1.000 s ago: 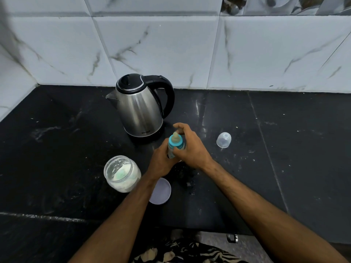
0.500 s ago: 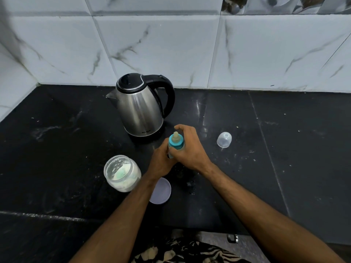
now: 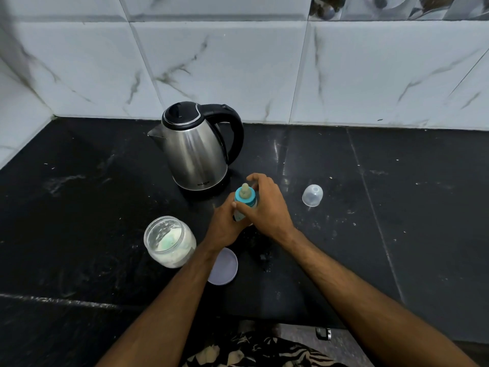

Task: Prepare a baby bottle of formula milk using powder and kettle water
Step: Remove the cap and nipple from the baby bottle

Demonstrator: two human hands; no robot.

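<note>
Baby bottle (image 3: 244,201) stands on the tabletop (image 3: 397,234) before the kettle (image 3: 197,152). Left hand (image 3: 225,229) fingers clamped round its body; right hand (image 3: 267,207) fingers clamped at the blue collar. Judged step: unscrewing the teat top; next needs firm counter-twist, bottle upright

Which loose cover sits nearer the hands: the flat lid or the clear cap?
The flat lilac lid, lying partly under the left forearm beside the powder jar; the clear domed cap sits apart, right.

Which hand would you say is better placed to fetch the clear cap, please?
The right hand. The cap lies on the counter just to its right, and nothing lies between them. The left hand grips the bottle on the far side.
</note>
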